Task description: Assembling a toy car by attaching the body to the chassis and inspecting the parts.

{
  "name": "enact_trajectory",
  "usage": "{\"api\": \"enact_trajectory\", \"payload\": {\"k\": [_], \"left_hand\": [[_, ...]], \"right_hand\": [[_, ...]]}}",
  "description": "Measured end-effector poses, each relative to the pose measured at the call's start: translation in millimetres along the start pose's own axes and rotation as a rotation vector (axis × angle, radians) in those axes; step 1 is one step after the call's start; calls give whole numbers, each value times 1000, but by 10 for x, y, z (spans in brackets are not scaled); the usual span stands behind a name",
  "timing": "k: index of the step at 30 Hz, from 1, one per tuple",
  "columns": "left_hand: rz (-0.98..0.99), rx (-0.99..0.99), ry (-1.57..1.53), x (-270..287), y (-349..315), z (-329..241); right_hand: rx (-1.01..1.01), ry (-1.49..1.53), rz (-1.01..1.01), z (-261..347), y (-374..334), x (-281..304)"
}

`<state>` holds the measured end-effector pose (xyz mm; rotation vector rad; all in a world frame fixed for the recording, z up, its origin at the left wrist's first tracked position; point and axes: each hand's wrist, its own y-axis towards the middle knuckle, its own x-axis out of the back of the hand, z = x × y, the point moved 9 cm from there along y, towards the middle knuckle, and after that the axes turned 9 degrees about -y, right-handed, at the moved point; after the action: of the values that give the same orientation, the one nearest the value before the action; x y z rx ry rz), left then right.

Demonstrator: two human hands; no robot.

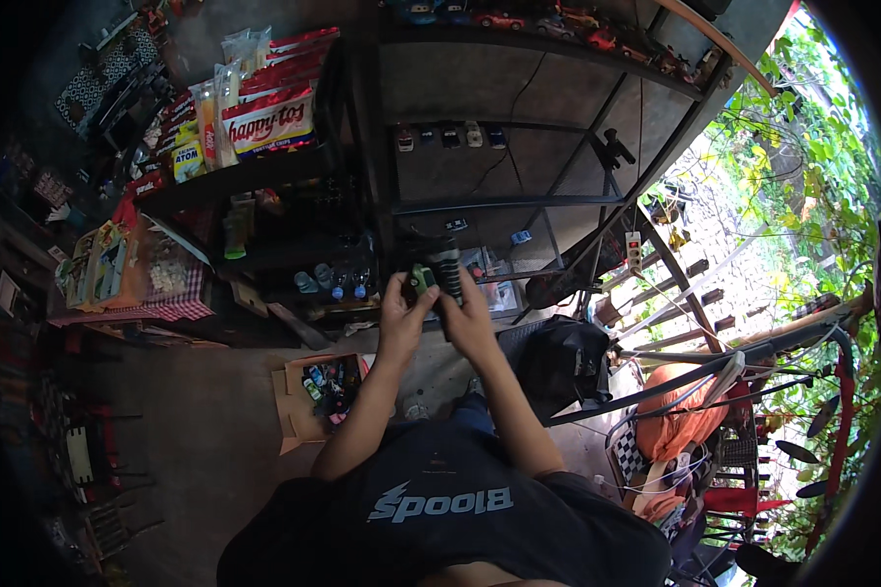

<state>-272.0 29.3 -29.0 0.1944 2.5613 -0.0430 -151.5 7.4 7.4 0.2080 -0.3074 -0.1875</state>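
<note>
My left hand is closed around a small green toy car, held up in front of the shelf. Right beside it, my right hand grips a dark thing with pale ribs, which looks like a brush; its exact kind is hard to make out. The two hands nearly touch, and the car sits against the dark thing. On the floor below, to the left of my forearms, stands an open cardboard box with several toy cars heaped inside.
A dark metal shelf ahead carries several toy cars. Snack packets fill a rack at the upper left. A black bag stands to the right, near metal tubes and an orange cloth. A checkered table is at left.
</note>
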Motion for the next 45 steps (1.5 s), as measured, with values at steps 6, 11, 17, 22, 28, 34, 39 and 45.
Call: {"api": "enact_trajectory", "payload": {"k": [6,11,17,22,28,34,39,45], "left_hand": [[-26,49,-256,46,84,-131],[62,-7,-177,-58,-26,-214],[135,7,-163,-211,-141,-290],[20,-14,-278,-37,-62,-369],[105,0,-208,-80,-174,-497],[120,66,-227,-115,-190,-386],[-26,40,-332,86,-106,-323],[144,61,-166,12,-119,-315]], "right_hand": [[172,-42,43,335,-295,-189],[100,86,32,271,-284,-111],[119,42,106,398,-183,-50],[326,-46,121,685,-367,-157],[292,-54,123,683,-334,-155],[230,-54,147,639,-222,-158],[338,-88,112,716,-430,-261],[239,-86,111,629,-346,-162]]}}
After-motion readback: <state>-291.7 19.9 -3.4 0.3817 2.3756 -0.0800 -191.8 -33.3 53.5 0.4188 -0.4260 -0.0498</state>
